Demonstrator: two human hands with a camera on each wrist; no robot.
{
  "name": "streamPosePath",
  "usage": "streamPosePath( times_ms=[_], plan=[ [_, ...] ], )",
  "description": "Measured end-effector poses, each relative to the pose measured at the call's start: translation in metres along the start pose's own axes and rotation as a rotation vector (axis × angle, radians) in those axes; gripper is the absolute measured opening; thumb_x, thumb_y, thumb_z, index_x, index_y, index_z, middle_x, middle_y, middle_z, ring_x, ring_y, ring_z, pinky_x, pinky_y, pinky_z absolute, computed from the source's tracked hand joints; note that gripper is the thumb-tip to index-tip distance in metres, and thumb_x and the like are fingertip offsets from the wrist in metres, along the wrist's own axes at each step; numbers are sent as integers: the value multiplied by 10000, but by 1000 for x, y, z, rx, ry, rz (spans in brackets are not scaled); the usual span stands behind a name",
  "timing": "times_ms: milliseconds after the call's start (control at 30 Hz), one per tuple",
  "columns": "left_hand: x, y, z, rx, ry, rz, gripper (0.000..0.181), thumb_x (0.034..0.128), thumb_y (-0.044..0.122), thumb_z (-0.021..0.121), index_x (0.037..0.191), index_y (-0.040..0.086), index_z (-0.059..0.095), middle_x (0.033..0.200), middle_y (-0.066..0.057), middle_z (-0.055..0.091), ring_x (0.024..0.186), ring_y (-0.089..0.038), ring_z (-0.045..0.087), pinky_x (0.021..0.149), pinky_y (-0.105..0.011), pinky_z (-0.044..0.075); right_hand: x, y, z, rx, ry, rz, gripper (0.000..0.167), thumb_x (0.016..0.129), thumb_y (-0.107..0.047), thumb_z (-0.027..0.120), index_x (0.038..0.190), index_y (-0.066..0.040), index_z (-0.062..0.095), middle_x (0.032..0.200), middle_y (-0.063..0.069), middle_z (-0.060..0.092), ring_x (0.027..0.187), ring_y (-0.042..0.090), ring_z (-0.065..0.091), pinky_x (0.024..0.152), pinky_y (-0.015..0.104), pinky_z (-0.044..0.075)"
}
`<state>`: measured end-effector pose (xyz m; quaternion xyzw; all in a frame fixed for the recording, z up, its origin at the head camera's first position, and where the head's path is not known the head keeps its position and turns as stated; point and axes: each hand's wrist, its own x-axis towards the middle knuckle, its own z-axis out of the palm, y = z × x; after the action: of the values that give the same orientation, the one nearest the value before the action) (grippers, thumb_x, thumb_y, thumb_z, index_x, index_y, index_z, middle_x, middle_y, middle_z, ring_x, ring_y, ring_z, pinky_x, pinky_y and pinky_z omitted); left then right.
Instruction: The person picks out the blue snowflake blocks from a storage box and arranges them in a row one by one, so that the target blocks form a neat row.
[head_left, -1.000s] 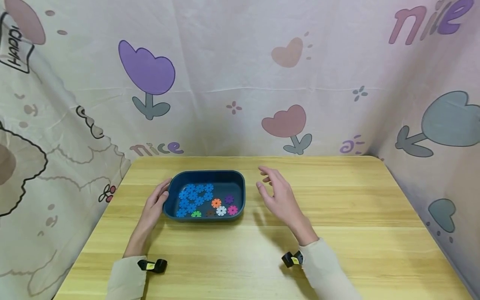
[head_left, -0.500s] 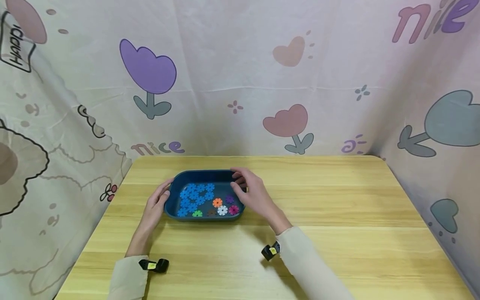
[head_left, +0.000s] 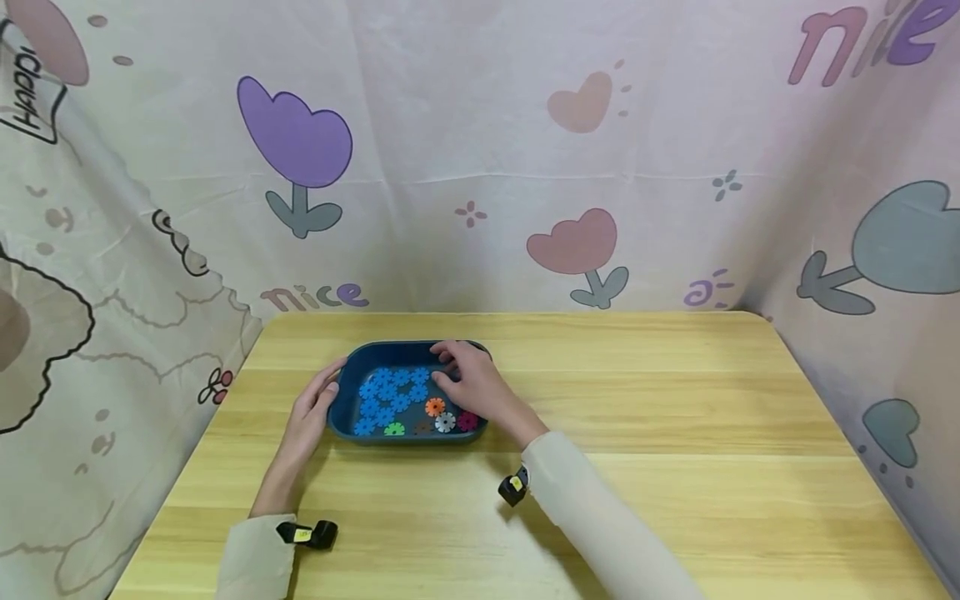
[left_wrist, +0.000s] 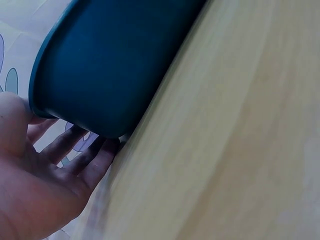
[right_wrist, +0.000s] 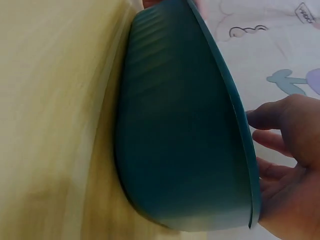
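A dark teal plastic tray (head_left: 408,439) stands on the table, left of its middle. Flower-shaped plastic snowflake pieces lie in it: several blue ones (head_left: 385,389) on the left, with orange (head_left: 435,407), white (head_left: 445,422), green (head_left: 394,429), brown (head_left: 423,427) and magenta (head_left: 467,421) ones nearer the front. My left hand (head_left: 311,404) rests against the tray's left end, fingers along the outer wall (left_wrist: 95,155). Over the tray's right half is my right hand (head_left: 477,385), fingers loosely bent, nothing seen in them. It covers the purple piece's spot.
The wooden table (head_left: 660,400) extends well to the right of the tray. A patterned cloth (head_left: 435,108) hangs behind and at both sides. Each sleeve cuff carries a small black camera (head_left: 513,486).
From the right of the tray, my right hand has moved left across its rim and over the inside. My left hand and the tray stay in place.
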<state>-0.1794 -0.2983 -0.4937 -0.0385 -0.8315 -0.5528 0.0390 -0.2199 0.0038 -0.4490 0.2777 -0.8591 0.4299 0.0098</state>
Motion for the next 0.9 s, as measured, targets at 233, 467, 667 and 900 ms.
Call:
streamPosePath(
  times_ms=[233,467,667,900],
  plan=[
    [1,0,-1,2,-3,4,473,1139,300,352,1592,170,398,1627,-103,364,1478,-349,324,1027,-117,304,14,1,8,-65,-107,33,374,998,-124,683,1351,-29,604,1249,171,642,1135,280,638,941,380,540],
    [0,-1,-2,3,-4,7,474,1141,304,343,1593,169,395,1623,-119,365,1472,-358,326,1022,-108,300,24,4,21,-117,-170,86,404,999,-146,690,1384,-62,599,1264,126,635,1093,227,623,907,347,538],
    [0,-1,0,-3,-3,-6,474,1139,310,354,1590,173,400,1616,-129,376,1476,-347,333,1028,-123,305,28,7,30,-180,-196,108,415,991,-183,709,1386,-93,615,1263,89,627,1059,189,617,911,319,539],
    [-1,-1,1,-10,-1,-15,472,1138,304,362,1593,184,397,1627,-87,368,1487,-326,326,1058,-184,302,29,9,38,-263,-214,92,419,992,-224,711,1387,-111,629,1335,64,597,1175,219,570,1001,353,508]
  ],
)
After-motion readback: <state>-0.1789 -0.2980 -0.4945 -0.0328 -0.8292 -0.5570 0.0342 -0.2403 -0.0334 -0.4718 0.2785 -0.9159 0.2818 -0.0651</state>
